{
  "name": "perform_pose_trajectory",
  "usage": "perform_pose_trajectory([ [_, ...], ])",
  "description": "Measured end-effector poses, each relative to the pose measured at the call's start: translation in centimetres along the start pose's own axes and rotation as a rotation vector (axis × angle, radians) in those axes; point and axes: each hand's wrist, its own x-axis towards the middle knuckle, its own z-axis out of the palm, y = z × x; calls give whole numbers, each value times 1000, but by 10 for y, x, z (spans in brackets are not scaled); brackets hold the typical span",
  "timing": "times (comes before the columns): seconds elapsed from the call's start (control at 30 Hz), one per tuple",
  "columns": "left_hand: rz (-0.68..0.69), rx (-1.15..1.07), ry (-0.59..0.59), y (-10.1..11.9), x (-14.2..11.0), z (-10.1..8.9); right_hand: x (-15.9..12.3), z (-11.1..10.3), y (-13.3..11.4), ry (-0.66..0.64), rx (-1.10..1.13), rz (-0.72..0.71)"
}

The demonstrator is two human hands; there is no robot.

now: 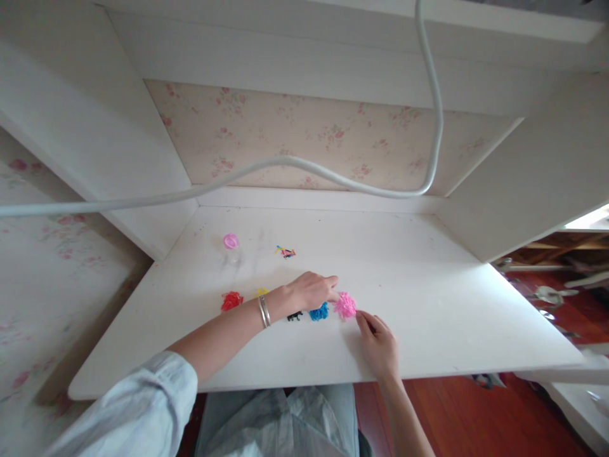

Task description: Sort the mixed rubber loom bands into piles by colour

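Observation:
A pile of small pink rubber bands (346,306) lies on the white table (428,273) between my hands. My left hand (311,293) reaches in from the left over the other piles, its fingertips apart at the pink pile's upper left edge. At that pile's lower right edge, the thumb and fingers of my right hand (380,343) are pinched together; whatever is between them is too small to tell. A blue pile (318,311) and a black pile (295,315) sit under and beside my left hand. My left forearm partly covers a yellow pile (261,292). Farther left is a red pile (232,301).
Toward the back lie a small mixed-colour heap (286,252) and a round pink item (231,241) with something clear beside it. A thick white cable (285,161) crosses the view above the table. White side panels (518,171) enclose the table's back.

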Motion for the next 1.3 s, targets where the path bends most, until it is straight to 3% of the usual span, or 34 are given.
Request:
perform_pose_trajectory([
  [0.23,-4,-13,-22,1,27,12,-1,0,1,-8,20,-7],
  [0.4,1,-38,23,-6,20,11,-2,0,0,-13,26,6],
  [0.5,-70,-58,93,-11,8,3,-2,-1,-1,-8,29,20],
  [0.6,-222,-146,252,-11,-16,-7,-3,-3,-1,-8,37,22],
  [0.73,-420,-421,494,6,-67,-12,-1,-4,1,-46,83,42],
  [0.87,-665,-573,600,30,-132,7,11,-3,-7,-67,121,48],
  [0.97,-890,-593,653,41,-179,32,28,2,-31,-125,31,-65],
  [1.13,-1186,-546,801,40,-231,65,67,38,-89,-269,-210,-325],
  [1.2,-1253,-555,830,37,-239,72,84,61,-107,-359,-388,-349],
  [1.3,-1291,-559,852,34,-241,77,109,94,-123,-391,-463,-340],
])
